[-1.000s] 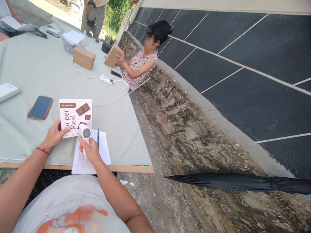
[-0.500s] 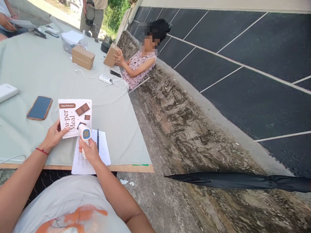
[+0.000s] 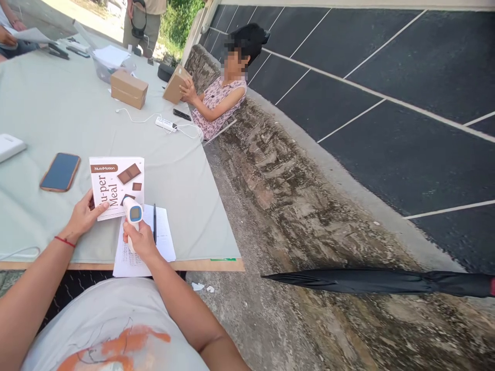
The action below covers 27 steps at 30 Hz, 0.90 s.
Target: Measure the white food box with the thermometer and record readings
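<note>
My left hand (image 3: 85,216) grips the lower left corner of a white and brown box (image 3: 116,180) printed "NutriMotion", thumb on its front, and holds it upright over the table. My right hand (image 3: 139,238) is wrapped around the handle of a white infrared thermometer (image 3: 133,210) with a blue-rimmed screen. The thermometer's head overlaps the box's lower right corner; whether they touch I cannot tell. Beneath my right hand lie written sheets of paper (image 3: 167,242), with a black pen (image 3: 154,224) on them. Left of the box lies a smartphone (image 3: 61,172).
A white device (image 3: 11,146) lies at the table's left. Farther back are a cardboard box (image 3: 129,89), a power strip (image 3: 166,124) and a plastic bin (image 3: 103,73) with papers. A seated person (image 3: 220,100) holds another carton (image 3: 176,85). A folded black umbrella (image 3: 348,281) juts in from the right.
The view has shifted slightly, so most things sit a little farther left and higher. Both hands keep their holds on the box and the thermometer.
</note>
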Motion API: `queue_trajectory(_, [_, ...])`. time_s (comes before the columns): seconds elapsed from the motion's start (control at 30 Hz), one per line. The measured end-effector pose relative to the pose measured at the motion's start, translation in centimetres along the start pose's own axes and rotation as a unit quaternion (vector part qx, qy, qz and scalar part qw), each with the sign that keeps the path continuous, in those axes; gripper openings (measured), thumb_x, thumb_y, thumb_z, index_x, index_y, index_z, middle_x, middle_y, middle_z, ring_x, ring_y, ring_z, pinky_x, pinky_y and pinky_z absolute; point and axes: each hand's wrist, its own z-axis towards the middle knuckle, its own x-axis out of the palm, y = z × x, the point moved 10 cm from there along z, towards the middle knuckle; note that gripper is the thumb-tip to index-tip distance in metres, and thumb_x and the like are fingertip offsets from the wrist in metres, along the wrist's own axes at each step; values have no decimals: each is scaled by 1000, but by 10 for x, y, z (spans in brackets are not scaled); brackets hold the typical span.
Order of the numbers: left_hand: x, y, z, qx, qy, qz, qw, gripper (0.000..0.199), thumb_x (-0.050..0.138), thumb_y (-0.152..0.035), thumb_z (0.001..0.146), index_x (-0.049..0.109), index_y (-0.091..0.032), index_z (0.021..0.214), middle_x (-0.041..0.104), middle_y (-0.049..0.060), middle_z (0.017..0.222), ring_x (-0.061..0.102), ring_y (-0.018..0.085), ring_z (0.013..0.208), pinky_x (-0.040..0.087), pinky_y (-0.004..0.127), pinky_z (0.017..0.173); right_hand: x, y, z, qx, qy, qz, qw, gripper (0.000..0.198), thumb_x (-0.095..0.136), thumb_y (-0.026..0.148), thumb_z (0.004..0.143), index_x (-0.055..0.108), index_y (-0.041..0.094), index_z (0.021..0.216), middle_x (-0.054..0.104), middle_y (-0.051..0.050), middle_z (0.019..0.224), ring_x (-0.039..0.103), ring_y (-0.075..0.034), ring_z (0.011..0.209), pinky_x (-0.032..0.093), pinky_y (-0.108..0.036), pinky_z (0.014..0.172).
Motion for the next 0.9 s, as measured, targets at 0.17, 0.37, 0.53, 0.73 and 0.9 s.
queue_trajectory(0.17, [-1,-1,1,1,-2,-2,1000,78,66,-71,74,58,-15,127,69,15,124,66,36,111,55,49,94,2,4,-1,-7,3,19,1000,26,61,44,77,58,20,87,55,7,52,50,-12,52,41,-26,57])
queue_trajectory(0.37, [-4,0,0,-12,-17,-12,1000,80,70,-71,68,56,-14,123,68,17,124,65,37,113,56,49,92,1,16,-8,-23,32,52,998,22,59,43,79,54,22,80,57,5,59,52,-13,58,42,-26,58])
queue_trajectory(0.53, [-14,6,-2,-10,-49,-40,998,76,74,-66,66,53,-15,119,67,17,123,65,36,112,56,51,94,-21,44,-22,-85,12,34,996,25,61,45,80,55,21,83,60,2,66,56,-15,65,45,-28,65])
queue_trajectory(0.73, [-50,2,-4,32,-190,-26,981,76,73,-64,70,43,-16,121,59,18,130,59,33,120,49,50,105,-42,67,-42,-118,-14,37,992,25,62,45,80,57,21,87,59,2,65,57,-15,65,47,-30,68])
queue_trajectory(0.9, [-58,14,1,25,-203,11,979,87,80,-58,64,35,-17,127,54,17,132,56,34,121,47,52,104,-69,65,-36,-131,-66,1,989,32,63,47,79,60,21,97,63,0,76,59,-17,71,48,-30,69])
